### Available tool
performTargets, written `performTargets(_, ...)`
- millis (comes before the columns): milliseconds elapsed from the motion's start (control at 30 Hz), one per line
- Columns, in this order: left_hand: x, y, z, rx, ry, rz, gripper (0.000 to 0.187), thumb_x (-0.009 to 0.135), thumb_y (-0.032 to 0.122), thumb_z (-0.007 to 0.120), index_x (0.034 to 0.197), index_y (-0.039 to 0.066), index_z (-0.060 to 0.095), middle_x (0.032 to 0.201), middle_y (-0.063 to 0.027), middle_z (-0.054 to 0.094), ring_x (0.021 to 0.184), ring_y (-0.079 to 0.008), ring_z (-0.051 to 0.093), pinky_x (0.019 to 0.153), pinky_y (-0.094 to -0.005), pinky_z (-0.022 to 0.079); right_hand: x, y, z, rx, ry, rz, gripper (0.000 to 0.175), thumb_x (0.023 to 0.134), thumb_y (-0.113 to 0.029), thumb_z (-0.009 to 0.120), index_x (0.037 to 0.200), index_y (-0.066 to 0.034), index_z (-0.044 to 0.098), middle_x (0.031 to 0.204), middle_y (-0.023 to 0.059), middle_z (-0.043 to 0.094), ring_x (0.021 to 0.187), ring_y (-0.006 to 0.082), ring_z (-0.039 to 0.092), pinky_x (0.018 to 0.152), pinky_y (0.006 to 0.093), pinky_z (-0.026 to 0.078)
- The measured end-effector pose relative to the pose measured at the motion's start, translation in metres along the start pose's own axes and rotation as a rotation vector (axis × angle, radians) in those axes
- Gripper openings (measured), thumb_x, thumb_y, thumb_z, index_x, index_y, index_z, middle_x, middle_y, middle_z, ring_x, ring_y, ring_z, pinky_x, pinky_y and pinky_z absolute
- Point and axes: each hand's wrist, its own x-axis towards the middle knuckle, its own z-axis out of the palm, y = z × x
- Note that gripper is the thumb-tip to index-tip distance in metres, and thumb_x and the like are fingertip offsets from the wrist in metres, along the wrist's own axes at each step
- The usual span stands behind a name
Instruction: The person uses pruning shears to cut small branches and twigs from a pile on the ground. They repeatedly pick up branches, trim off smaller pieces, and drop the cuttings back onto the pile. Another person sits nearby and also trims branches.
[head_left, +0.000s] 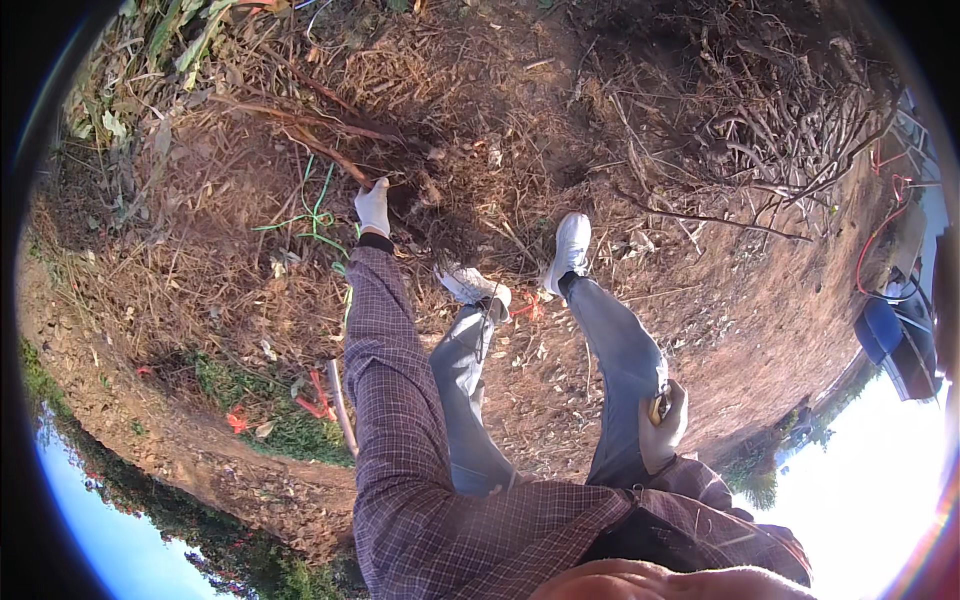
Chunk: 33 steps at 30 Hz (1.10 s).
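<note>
My left hand (373, 206), in a white glove, is stretched out and closed around a reddish-brown woody stem (334, 152). A dark, soil-covered root clump (442, 202) lies just to the right of that hand; shade blurs where stem and roots join. More brown stems (300, 116) spread out beyond the hand. Beside my right thigh, my right hand (666, 431), also gloved, grips a small hand tool with a yellowish handle (659, 409). Most of that tool is hidden by the fingers, so its exact kind is unclear.
Green twine (319, 217) lies loose by my left forearm. Bare branches (787, 142) are heaped at the upper right. Dry stalks and leaves litter the soil around my white shoes (571, 247). Red ties (319, 397) and a cut stick (343, 409) lie at lower left.
</note>
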Motion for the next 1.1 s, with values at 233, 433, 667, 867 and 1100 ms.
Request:
performTargets(233,-0.078,0.061,-0.026,-0.220,0.065,-0.236,0.031,0.079,0.011,0.075,0.105,0.000,0.063,0.095,-0.0050,0.065,0.084,-0.0175,0.059,0.078,-0.0343,0.047,-0.003,0.019,-0.006,0.237,-0.168,0.129,0.050,0.085,-0.008,0.070,0.130,-0.0005,0.050,0.111,0.0138,0.060,0.103,0.0211,0.059,0.091,0.0343,0.048)
performTargets(433,-0.155,0.151,-0.056,0.149,0.232,-0.078,0.063,0.072,0.021,0.082,0.119,-0.012,0.057,0.114,-0.0187,0.067,0.100,-0.0286,0.063,0.089,-0.0376,0.048,-0.012,0.026,-0.029,0.364,-0.218,0.066,0.047,0.088,-0.006,0.068,0.130,0.0025,0.049,0.095,0.0051,0.058,0.087,0.0126,0.057,0.077,0.0278,0.048)
performTargets(667,-0.266,0.282,-0.092,0.930,0.513,-0.094,0.072,0.074,0.039,0.080,0.121,-0.003,0.044,0.111,-0.0231,0.067,0.102,-0.0385,0.067,0.088,-0.0486,0.054,-0.008,-0.038,-0.085,0.639,-0.275,0.145,0.049,0.087,-0.009,0.067,0.131,0.0045,0.048,0.109,0.0132,0.063,0.103,0.0184,0.060,0.087,0.0296,0.049)
performTargets(867,-0.313,0.335,-0.160,1.195,0.382,-0.085,0.078,0.070,0.038,0.082,0.127,0.000,0.045,0.120,-0.0225,0.066,0.112,-0.0346,0.065,0.094,-0.0441,0.052,-0.005,-0.096,-0.147,0.715,-0.229,-0.102,0.048,0.088,-0.014,0.069,0.128,0.0046,0.050,0.100,0.0097,0.063,0.091,0.0161,0.061,0.081,0.0308,0.050)
performTargets(1100,-0.352,0.363,-0.208,1.223,0.188,0.162,0.082,0.069,0.043,0.078,0.129,-0.004,0.048,0.113,-0.0263,0.067,0.110,-0.0392,0.064,0.094,-0.0444,0.051,-0.007,-0.128,-0.175,0.741,-0.207,-0.293,0.047,0.089,-0.012,0.067,0.128,0.0076,0.049,0.102,0.0116,0.061,0.091,0.0166,0.060,0.082,0.0307,0.050)
